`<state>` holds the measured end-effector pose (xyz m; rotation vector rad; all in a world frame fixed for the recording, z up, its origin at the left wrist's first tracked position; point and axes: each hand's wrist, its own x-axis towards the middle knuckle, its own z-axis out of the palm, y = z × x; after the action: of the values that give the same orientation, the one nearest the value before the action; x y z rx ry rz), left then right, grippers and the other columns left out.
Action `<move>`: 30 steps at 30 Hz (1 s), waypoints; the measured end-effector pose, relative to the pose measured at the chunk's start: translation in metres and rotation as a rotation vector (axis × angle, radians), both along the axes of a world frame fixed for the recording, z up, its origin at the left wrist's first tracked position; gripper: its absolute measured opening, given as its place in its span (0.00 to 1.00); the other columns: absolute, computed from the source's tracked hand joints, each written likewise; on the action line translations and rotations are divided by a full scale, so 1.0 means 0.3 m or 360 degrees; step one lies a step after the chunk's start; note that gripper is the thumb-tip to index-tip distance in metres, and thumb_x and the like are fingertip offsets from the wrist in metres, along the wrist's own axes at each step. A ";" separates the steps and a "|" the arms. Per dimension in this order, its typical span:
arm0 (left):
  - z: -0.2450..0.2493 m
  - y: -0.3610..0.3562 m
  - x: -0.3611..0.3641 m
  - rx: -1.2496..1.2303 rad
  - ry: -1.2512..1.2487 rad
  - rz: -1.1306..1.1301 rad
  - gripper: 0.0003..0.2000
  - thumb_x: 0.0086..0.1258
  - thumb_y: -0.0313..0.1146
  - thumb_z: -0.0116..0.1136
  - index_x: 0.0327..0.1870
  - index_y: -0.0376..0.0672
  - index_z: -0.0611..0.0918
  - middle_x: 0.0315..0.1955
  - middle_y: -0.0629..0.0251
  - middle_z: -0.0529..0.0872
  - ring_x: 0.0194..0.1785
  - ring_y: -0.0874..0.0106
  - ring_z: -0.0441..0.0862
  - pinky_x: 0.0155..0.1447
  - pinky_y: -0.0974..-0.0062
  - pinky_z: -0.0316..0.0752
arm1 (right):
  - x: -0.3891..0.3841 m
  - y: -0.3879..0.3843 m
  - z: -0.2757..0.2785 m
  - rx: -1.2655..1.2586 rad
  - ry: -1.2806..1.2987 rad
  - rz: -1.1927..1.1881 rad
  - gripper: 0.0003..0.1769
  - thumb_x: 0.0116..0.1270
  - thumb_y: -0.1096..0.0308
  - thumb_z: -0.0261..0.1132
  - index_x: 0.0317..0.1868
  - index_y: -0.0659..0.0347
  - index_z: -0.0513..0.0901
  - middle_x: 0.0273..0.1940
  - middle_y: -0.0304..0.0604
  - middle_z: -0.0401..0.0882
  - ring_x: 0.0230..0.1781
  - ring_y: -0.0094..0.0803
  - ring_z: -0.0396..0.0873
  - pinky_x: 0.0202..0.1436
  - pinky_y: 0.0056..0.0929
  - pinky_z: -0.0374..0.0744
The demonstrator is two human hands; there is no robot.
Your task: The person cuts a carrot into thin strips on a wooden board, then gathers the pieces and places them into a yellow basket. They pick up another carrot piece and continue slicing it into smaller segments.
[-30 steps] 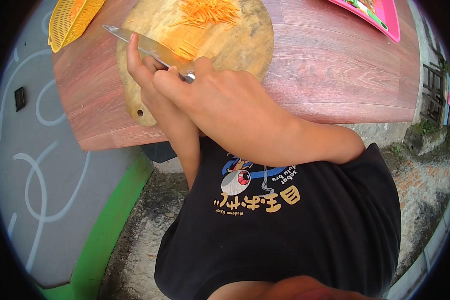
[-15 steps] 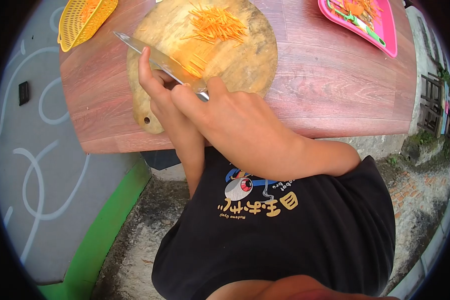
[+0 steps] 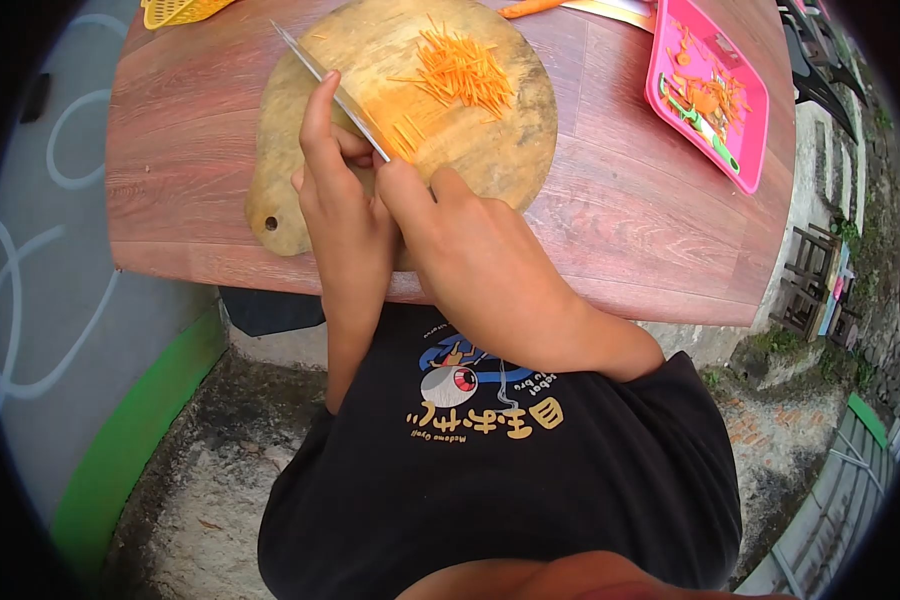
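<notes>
My right hand (image 3: 475, 225) grips the handle of a kitchen knife (image 3: 332, 90). Its blade points up and left across a round wooden cutting board (image 3: 515, 150). Beside it, my left hand (image 3: 345, 195) has its index finger stretched along the blade, with the other fingers curled under near the board. Whatever those curled fingers hold is hidden. Just right of the blade lies a small row of cut carrot strips (image 3: 407, 135). A larger pile of shredded carrot (image 3: 465, 72) sits higher on the board.
A pink tray (image 3: 658, 75) at the right holds carrot scraps and a green-and-white peeler (image 3: 705, 130). Part of a yellow basket (image 3: 185, 10) shows at the top left. At the top edge lies a carrot (image 3: 530, 7). The wooden table (image 3: 185, 200) ends just before my body.
The knife has turned from showing its broad side to standing more upright on edge. My view has shifted, so more of the pink tray and a carrot show, and less of the yellow basket.
</notes>
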<state>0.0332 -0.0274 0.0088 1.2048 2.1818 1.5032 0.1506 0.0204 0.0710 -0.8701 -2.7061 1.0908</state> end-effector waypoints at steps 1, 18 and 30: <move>0.001 0.001 -0.003 0.0063 -0.0004 -0.0051 0.36 0.65 0.23 0.66 0.76 0.40 0.66 0.26 0.61 0.78 0.33 0.65 0.81 0.42 0.65 0.76 | -0.005 -0.002 -0.005 -0.0005 -0.0024 -0.0015 0.17 0.66 0.78 0.60 0.54 0.64 0.67 0.37 0.63 0.78 0.34 0.65 0.82 0.35 0.56 0.81; -0.050 -0.008 -0.017 0.0059 -0.0029 0.0003 0.35 0.68 0.18 0.61 0.77 0.50 0.66 0.29 0.71 0.78 0.38 0.70 0.81 0.57 0.62 0.66 | -0.028 0.033 -0.021 -0.0161 0.0269 -0.0144 0.08 0.74 0.77 0.57 0.49 0.66 0.67 0.39 0.67 0.81 0.40 0.67 0.81 0.38 0.57 0.77; -0.042 -0.011 -0.018 0.0048 -0.0036 0.0003 0.35 0.68 0.19 0.62 0.76 0.51 0.67 0.31 0.70 0.79 0.39 0.67 0.81 0.58 0.61 0.65 | -0.046 0.066 -0.063 -0.0087 0.0396 -0.0139 0.13 0.75 0.76 0.61 0.55 0.66 0.69 0.38 0.67 0.84 0.33 0.63 0.84 0.34 0.49 0.78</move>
<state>0.0278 -0.0308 -0.0037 1.1892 2.1538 1.5482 0.1367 0.0401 0.0521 -0.7928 -2.4247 1.1739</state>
